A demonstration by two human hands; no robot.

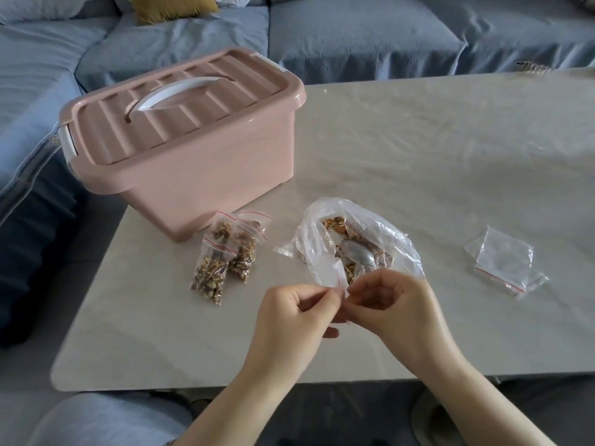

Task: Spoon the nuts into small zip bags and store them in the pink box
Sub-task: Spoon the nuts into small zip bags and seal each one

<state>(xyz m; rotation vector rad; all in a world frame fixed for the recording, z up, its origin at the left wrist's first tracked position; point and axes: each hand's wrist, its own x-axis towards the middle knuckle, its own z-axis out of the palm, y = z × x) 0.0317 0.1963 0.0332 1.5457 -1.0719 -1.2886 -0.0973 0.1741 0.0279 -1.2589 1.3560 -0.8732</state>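
Note:
A pink box with a white handle stands lidded at the table's back left. In front of it lie filled zip bags of nuts, red-striped at the top. A large clear plastic bag holds loose nuts and a metal spoon. My left hand and my right hand meet just in front of that bag. Both pinch the mouth of a small empty zip bag between thumb and fingers.
A pile of empty zip bags lies at the right of the pale table. A blue-grey sofa wraps around the back and left, with a yellow cushion on it. My knee shows at bottom left.

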